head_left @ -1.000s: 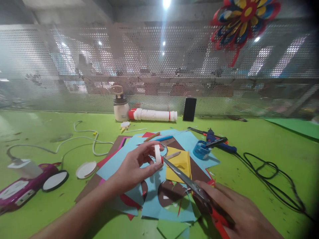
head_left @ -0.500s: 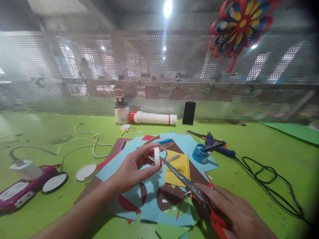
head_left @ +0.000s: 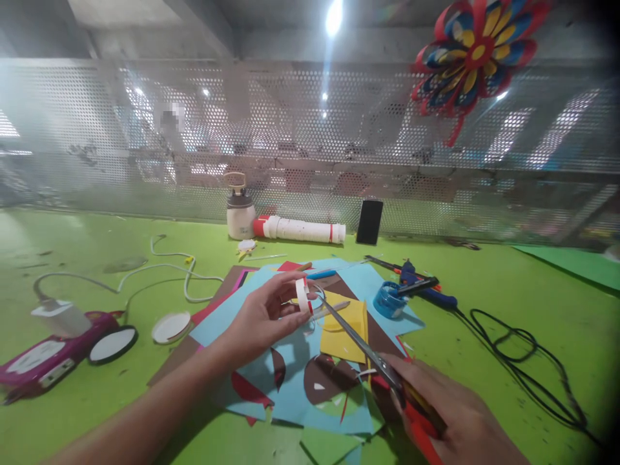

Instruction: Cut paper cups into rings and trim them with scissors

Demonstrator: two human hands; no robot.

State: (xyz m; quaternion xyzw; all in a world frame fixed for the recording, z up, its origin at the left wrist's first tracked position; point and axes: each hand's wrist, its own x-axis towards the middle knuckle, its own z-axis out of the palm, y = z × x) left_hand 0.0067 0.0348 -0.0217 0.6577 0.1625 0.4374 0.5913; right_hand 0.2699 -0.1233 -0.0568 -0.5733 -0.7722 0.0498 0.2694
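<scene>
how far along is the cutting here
Done: round holes already cut in the blue paper. In hand: the left hand holds a white strip at the scissors tips, right hand gripping them. Left: the yellow sheet looks mostly whole.

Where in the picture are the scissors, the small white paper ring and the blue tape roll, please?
scissors (head_left: 356, 339): head view, on the blades' middle.
white paper ring (head_left: 303, 296): head view, on its outer band, between the left hand's fingertips.
blue tape roll (head_left: 386, 299): head view, on its side wall.
</scene>
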